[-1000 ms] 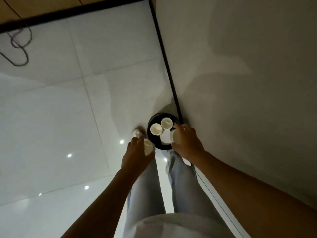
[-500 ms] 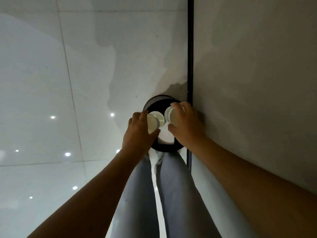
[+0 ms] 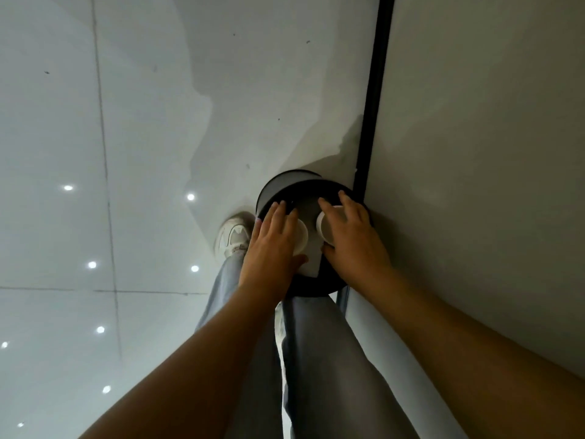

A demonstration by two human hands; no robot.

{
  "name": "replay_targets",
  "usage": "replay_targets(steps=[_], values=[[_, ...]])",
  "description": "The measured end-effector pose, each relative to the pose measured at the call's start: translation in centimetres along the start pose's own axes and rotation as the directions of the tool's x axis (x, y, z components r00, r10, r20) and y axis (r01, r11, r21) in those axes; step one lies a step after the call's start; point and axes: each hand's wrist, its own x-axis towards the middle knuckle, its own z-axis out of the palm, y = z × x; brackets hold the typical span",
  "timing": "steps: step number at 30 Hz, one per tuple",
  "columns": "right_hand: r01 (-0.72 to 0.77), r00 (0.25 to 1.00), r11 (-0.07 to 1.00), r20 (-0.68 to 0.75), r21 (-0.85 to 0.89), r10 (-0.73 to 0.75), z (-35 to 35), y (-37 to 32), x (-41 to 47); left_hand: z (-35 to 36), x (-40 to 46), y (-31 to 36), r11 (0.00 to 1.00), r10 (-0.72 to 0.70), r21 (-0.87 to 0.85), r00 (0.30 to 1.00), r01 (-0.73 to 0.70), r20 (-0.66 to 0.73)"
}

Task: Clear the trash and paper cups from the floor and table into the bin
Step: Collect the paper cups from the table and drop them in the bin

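Both hands reach down over a round black bin [image 3: 278,188] that stands on the pale tiled floor [image 3: 142,137], tight against the dark strip [image 3: 375,90] at the foot of the wall [image 3: 474,122]. The left hand [image 3: 272,245] lies over a white paper cup [image 3: 300,236]; its fingers stretch forward, nearly straight, toward the bin's far rim, while the thumb sits below the cup's rim — whether it truly grips the cup or the cup is loose beneath the palm, I cannot tell. The right hand [image 3: 351,239] covers a second cup [image 3: 326,224] in much the same way, fingers spread and extended across it, thumb tucked under near its lower edge; again the hold is not clear. The two cups lie side by side over the bin's mouth, open ends turned toward each other, with a pale sheet of paper [image 3: 311,264] showing between and below them inside the bin. Under the arms are the person's legs in light jeans [image 3: 316,359], and a white sneaker [image 3: 232,236] rests on the floor just left of the bin — close to its side. Small bright spots of reflected light dot the tiles at left.
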Motion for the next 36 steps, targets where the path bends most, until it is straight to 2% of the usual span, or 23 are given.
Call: replay_targets(steps=[5, 8, 11, 15, 19, 26, 31, 36], values=[[0.000, 0.999, 0.999, -0.035, -0.038, -0.001, -2.1, -1.0, -2.6, -3.2, -3.8, 0.3, 0.998, -0.058, -0.017, 0.996, 0.057, -0.061], [0.013, 0.998, 1.000, -0.064, -0.015, -0.014, -5.3, -3.7, -6.0, -7.3, -7.7, 1.0, 0.993, -0.117, -0.016, 0.992, 0.116, -0.056], [0.034, 0.995, 0.999, -0.095, -0.024, -0.036, -10.1, -7.4, -10.5, -12.9, -12.9, 2.4, 0.993, -0.118, -0.034, 0.989, 0.115, -0.086], [0.137, 0.988, 0.990, -0.073, -0.047, -0.140, -16.2, -13.5, -16.9, -20.0, -20.8, 4.0, 0.989, -0.144, 0.007, 0.976, 0.147, -0.160], [0.294, 0.952, 0.934, -0.022, -0.202, -0.304, -19.7, -19.8, -22.6, -23.9, -28.5, 3.9, 0.971, -0.222, 0.037, 0.945, 0.237, -0.239], [0.530, 0.844, 0.753, 0.154, -0.390, -0.514, -20.7, -30.7, -33.3, -25.8, -44.9, 1.7, 0.878, -0.478, -0.151, 0.825, 0.454, -0.301], [0.671, 0.728, 0.565, 0.281, -0.479, -0.625, -18.3, -40.2, -39.1, -24.7, -55.2, -2.6, 0.762, -0.647, -0.283, 0.697, 0.582, -0.309], [0.765, 0.601, 0.352, 0.400, -0.540, -0.692, -12.7, -51.4, -44.0, -22.7, -64.3, -9.5, 0.636, -0.771, -0.427, 0.543, 0.643, -0.333]])
